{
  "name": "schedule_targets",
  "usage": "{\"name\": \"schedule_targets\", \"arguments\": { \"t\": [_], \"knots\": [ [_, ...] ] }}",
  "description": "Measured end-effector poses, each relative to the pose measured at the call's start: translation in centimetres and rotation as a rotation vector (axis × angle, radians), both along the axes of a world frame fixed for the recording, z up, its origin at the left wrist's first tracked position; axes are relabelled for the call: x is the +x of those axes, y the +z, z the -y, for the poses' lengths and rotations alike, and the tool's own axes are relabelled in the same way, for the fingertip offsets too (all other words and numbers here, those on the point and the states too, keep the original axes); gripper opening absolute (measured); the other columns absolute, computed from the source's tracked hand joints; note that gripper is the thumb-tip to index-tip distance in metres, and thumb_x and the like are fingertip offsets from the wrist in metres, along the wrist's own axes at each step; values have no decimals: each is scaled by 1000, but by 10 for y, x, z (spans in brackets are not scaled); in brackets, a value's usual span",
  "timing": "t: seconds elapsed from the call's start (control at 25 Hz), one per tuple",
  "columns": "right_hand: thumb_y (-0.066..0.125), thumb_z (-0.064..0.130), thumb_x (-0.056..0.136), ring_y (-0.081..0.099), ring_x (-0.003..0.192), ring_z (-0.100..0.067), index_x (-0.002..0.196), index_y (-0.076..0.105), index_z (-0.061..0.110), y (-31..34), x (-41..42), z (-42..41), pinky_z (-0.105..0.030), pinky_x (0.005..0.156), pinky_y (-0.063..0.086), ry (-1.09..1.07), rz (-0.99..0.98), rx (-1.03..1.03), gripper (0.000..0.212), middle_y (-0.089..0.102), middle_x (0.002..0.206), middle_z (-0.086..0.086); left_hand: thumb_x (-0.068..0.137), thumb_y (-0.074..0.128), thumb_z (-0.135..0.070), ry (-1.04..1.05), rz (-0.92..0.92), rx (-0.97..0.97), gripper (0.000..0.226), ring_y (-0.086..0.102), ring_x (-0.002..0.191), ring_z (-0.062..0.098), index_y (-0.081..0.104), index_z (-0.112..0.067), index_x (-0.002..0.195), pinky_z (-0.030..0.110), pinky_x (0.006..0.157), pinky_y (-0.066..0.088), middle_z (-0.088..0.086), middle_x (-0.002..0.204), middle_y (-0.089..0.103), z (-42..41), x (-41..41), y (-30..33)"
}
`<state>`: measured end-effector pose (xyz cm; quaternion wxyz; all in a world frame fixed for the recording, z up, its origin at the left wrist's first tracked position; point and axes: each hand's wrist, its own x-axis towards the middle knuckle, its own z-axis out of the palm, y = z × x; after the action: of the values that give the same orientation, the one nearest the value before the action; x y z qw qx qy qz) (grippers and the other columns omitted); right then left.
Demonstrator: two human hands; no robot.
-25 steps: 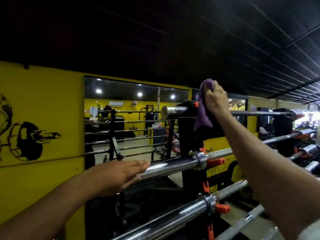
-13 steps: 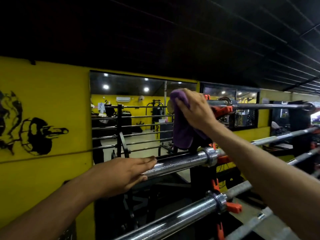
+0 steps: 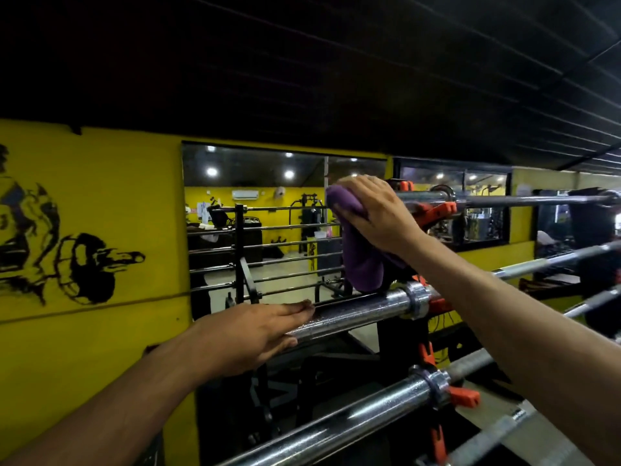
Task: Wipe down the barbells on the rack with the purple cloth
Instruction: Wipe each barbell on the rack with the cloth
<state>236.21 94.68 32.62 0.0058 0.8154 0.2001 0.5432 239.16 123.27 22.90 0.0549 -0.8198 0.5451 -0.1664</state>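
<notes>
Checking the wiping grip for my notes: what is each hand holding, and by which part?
The right hand grips the purple cloth by its bunched top, over the end of the top barbell. The left hand holds nothing; it rests flat against a lower barbell sleeve.

A yellow wall [image 3: 100,203] fills the left side, and on it, left of the wall mirror [image 3: 262,210], is a black painted mural [image 3: 64,250] of a figure with a fist-like shape. The mirror, set in a dark frame, reflects a yellow room with 4 round ceiling lights [image 3: 211,171], a white wall air conditioner [image 3: 244,194], dark gym machines and pale floor. Right of the mirror, a black-framed window [image 3: 470,196] sits in the same yellow wall. Above the mirror, a black ceiling [image 3: 336,62] with thin lines running across it spans the whole top. Below and right of the mirror, a strip of pale floor [image 3: 477,415] shows.
</notes>
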Motion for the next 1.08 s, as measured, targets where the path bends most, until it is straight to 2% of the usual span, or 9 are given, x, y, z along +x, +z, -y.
{"name": "schedule_targets", "arguments": {
  "t": [0.12,0.24,0.4,0.48,0.56,0.72,0.84,0.96,1.08],
  "knots": [
    [53,39,102,61,100,-23,117,65,16,18,3,18,-31,83,42,-51,-52,382,30,67,111,-1,107,30,-45,-12,-23,-5,58,23,148,4,-1,-47,156,32,119,27,-31,158,-7,0,3,-3],
    [54,61,92,62,103,-31,122,65,18,70,17,-4,-38,84,48,-369,-437,459,53,67,119,-11,107,30,-46,-7,-23,-10,57,27,147,6,0,-47,156,34,120,29,-26,163,0,1,6,-3],
    [61,57,89,64,96,-25,118,61,29,55,7,-30,-33,77,45,-349,-295,8,40,68,108,1,106,29,-48,-15,-23,-8,57,32,145,7,-1,-48,155,33,118,33,-24,164,4,0,7,-2],
    [69,41,87,64,101,-23,117,59,27,37,-1,-26,-40,93,49,-253,-133,-293,34,68,109,3,106,29,-49,-13,-20,5,57,33,145,9,-1,-49,155,35,117,35,-23,164,7,0,6,-1],
    [73,26,82,60,115,-23,122,59,23,35,0,-18,-42,117,33,-315,-93,-596,43,68,116,0,106,29,-49,7,-13,7,58,37,142,10,-1,-48,156,35,115,38,-20,165,11,0,5,-1],
    [74,21,83,56,126,-20,127,61,15,36,-8,-20,-37,125,15,-335,-129,-760,46,67,125,-6,106,31,-47,16,-12,-8,57,43,138,13,3,-49,156,36,111,42,-22,163,15,-1,5,0],
    [78,21,82,59,125,-25,126,62,12,21,-28,-22,-32,121,16,-235,-158,-624,47,69,124,-8,105,33,-50,23,-37,-14,54,44,137,13,12,-48,155,40,110,43,-19,162,25,-2,8,-2],
    [80,22,82,66,110,-27,119,65,14,-15,-41,-22,-37,106,42,-146,-139,-382,41,73,111,-4,104,38,-49,49,-34,-34,48,50,129,12,35,-38,151,36,106,45,-13,156,39,0,7,-1],
    [77,28,88,65,86,-16,110,65,16,-58,-45,-8,-30,80,53,-4,-103,251,27,71,95,3,106,37,-46,-7,-29,-54,50,39,138,4,28,-40,155,28,112,36,-21,161,23,-1,6,-1]
  ]
}}
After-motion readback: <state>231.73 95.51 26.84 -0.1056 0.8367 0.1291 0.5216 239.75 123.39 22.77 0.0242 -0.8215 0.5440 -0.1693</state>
